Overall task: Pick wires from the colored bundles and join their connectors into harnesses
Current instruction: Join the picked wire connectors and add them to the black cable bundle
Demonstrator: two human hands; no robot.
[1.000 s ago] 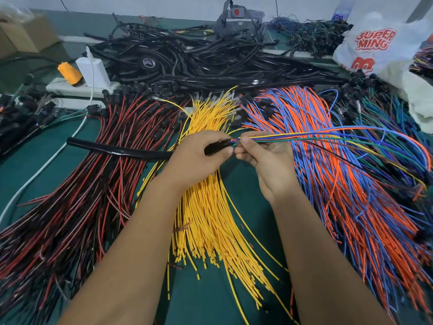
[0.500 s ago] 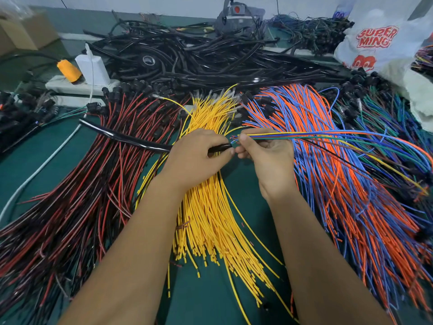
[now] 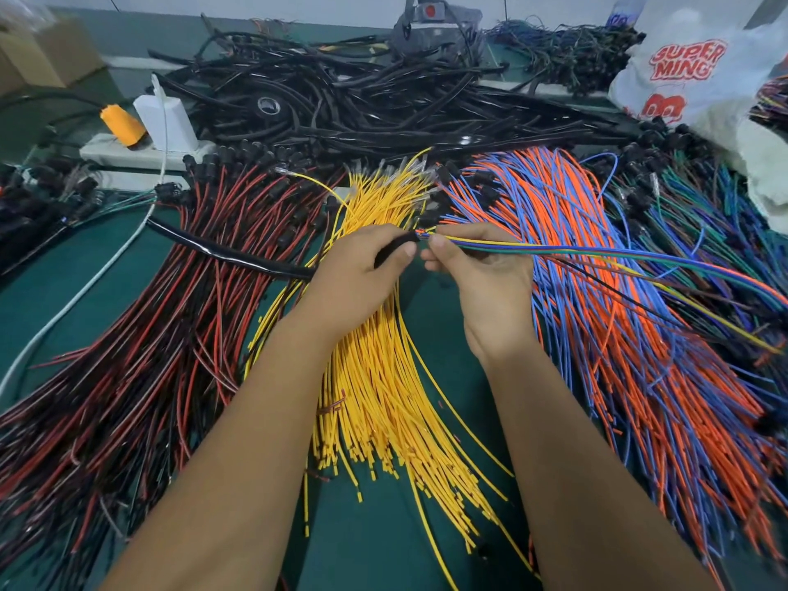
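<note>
Both hands met above the middle of the green table (image 3: 51, 292). The left hand (image 3: 358, 275) was wrapped around the open end of a black sleeve (image 3: 239, 255), whose free length trailed toward the table's left edge. The right hand (image 3: 482, 283) pinched a gathered set of mixed wires (image 3: 597, 251) just beside that end, thumb (image 3: 443, 253) on top, probably to keep the wires bunched and aligned for feeding into the sleeve. The wire tails ran toward the right edge. Beneath the hands lay the yellow bundle (image 3: 383, 398), flanked by the red-and-black bundle (image 3: 149, 334) and the orange-and-blue bundle (image 3: 639, 334), all fanned within reach. No joined connector was visible.
</note>
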